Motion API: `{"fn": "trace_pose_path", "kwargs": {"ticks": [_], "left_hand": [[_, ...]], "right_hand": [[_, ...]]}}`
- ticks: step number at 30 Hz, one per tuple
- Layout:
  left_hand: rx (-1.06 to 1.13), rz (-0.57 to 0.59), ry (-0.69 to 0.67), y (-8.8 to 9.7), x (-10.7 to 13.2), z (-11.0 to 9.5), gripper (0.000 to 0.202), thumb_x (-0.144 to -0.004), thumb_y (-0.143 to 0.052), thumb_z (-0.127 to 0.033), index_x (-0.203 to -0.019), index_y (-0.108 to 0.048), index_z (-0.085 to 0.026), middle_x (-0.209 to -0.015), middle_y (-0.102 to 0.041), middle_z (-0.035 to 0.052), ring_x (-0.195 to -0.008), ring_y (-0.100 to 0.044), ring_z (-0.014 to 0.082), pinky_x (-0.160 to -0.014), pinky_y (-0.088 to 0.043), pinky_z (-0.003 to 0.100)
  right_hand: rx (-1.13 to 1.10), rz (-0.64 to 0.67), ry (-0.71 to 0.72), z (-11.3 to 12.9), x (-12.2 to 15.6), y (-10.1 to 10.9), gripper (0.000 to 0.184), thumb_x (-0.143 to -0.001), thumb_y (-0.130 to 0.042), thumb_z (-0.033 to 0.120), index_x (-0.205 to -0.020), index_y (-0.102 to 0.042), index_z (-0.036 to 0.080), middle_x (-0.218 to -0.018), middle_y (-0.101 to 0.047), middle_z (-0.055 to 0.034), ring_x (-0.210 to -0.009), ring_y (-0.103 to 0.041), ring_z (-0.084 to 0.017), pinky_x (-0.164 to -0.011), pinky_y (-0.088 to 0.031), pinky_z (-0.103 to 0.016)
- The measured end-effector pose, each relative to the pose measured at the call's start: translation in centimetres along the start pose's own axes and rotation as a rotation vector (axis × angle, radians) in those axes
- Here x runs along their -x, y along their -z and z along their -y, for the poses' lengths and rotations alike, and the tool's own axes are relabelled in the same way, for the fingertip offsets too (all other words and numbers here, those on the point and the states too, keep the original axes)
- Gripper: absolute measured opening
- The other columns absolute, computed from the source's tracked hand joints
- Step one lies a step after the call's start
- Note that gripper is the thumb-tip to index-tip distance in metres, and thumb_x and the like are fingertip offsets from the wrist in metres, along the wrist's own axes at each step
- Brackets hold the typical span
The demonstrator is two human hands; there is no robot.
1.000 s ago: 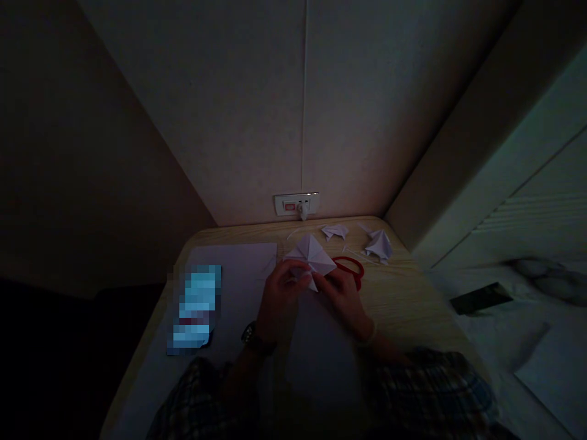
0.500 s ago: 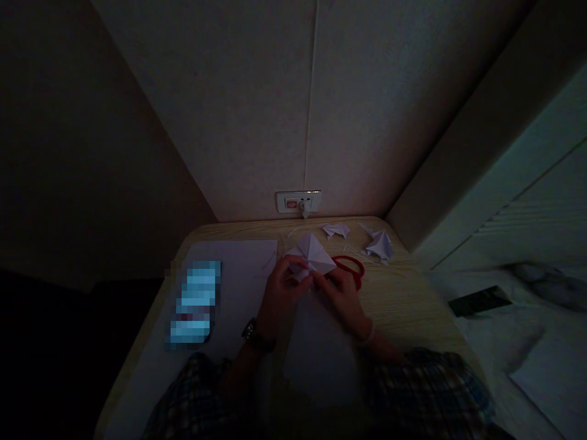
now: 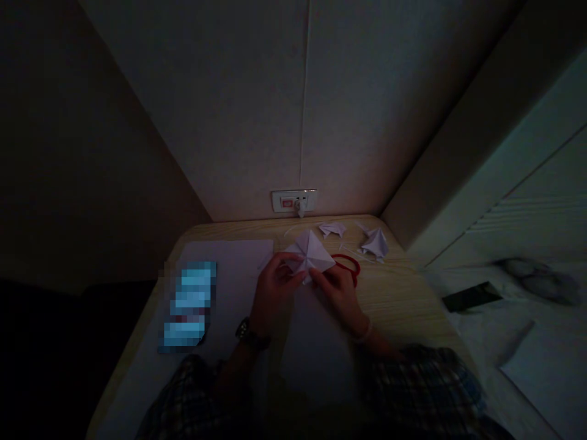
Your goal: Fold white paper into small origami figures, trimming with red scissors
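Note:
A folded white sheet of paper (image 3: 312, 249), creased into a diamond-like shape with lines meeting near its middle, is held over the table between both hands. My left hand (image 3: 274, 284) pinches its lower left part, thumb and fingers closed on it. At its lower right edge, my right hand (image 3: 338, 292) grips it with the thumb on top; the other fingers are partly hidden beneath. Red-handled scissors (image 3: 352, 267) lie just beyond the right hand, their blades out of sight. Two folded paper figures (image 3: 332, 229) (image 3: 375, 244) rest farther back on the right.
A phone with a lit, blurred screen (image 3: 190, 302) lies on large white paper (image 3: 229, 263) at left. Another white sheet (image 3: 316, 354) is under my wrists. Thin paper strips (image 3: 358, 253) lie near the figures. A wall socket (image 3: 294, 201) with a plug is behind the wooden table (image 3: 394, 299).
The folded paper's faces have spread flatter, showing more of the central creases. My left hand has shifted slightly left. The whole view has drifted a little.

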State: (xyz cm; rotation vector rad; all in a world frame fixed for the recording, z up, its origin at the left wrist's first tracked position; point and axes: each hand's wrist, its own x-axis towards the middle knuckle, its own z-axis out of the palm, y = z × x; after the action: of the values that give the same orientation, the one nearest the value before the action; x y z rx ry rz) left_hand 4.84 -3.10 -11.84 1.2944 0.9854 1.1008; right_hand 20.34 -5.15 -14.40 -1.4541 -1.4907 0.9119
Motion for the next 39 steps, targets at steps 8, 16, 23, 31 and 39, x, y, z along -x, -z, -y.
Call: {"fn": "trace_pose_path", "kwargs": {"ticks": [8, 16, 23, 31, 39], "left_hand": [[-0.037, -0.043, 0.048, 0.0, -0.1, 0.5, 0.030, -0.092, -0.061, -0.032, -0.118, -0.060, -0.016, -0.116, -0.065, 0.0083, -0.094, -0.066, 0.0211, -0.080, -0.057, 0.041], [-0.061, -0.033, 0.108, -0.1, -0.1, 0.5, 0.032, -0.092, -0.061, -0.033, -0.120, -0.060, -0.017, -0.120, -0.064, 0.0091, -0.099, -0.065, 0.0227, -0.083, -0.056, 0.044], [-0.078, -0.060, 0.126, -0.4, -0.1, 0.6, 0.034, -0.092, -0.061, -0.033, -0.122, -0.059, -0.017, -0.122, -0.063, 0.0095, -0.101, -0.065, 0.0235, -0.084, -0.056, 0.045], [-0.089, -0.095, 0.147, -0.2, -0.2, 1.2, 0.035, -0.092, -0.061, -0.033, -0.122, -0.058, -0.017, -0.123, -0.062, 0.0097, -0.102, -0.065, 0.0238, -0.085, -0.056, 0.045], [-0.128, -0.107, 0.145, -0.2, -0.1, 1.1, 0.034, -0.092, -0.061, -0.033, -0.122, -0.059, -0.017, -0.122, -0.063, 0.0096, -0.101, -0.065, 0.0236, -0.084, -0.056, 0.045]], "right_hand": [[-0.023, -0.006, -0.006, -0.3, -0.1, -0.1, 0.029, -0.095, -0.059, 0.033, -0.119, -0.061, 0.017, -0.119, -0.064, -0.0081, -0.098, -0.066, -0.022, -0.083, -0.056, -0.042], [-0.001, -0.001, -0.008, -0.4, 0.0, -0.1, 0.029, -0.095, -0.059, 0.033, -0.119, -0.061, 0.017, -0.119, -0.064, -0.0081, -0.098, -0.066, -0.022, -0.083, -0.056, -0.041], [0.065, -0.005, 0.000, -0.1, 0.0, 0.0, 0.029, -0.095, -0.059, 0.033, -0.119, -0.061, 0.017, -0.120, -0.064, -0.0082, -0.098, -0.066, -0.022, -0.083, -0.056, -0.041], [0.116, 0.002, 0.026, 0.0, 0.0, 0.0, 0.029, -0.095, -0.059, 0.033, -0.119, -0.061, 0.017, -0.119, -0.064, -0.0082, -0.098, -0.066, -0.022, -0.083, -0.056, -0.041], [0.115, 0.015, 0.046, 0.0, 0.0, -0.1, 0.029, -0.095, -0.059, 0.033, -0.119, -0.061, 0.017, -0.119, -0.064, -0.0082, -0.098, -0.066, -0.022, -0.083, -0.056, -0.041]]}}
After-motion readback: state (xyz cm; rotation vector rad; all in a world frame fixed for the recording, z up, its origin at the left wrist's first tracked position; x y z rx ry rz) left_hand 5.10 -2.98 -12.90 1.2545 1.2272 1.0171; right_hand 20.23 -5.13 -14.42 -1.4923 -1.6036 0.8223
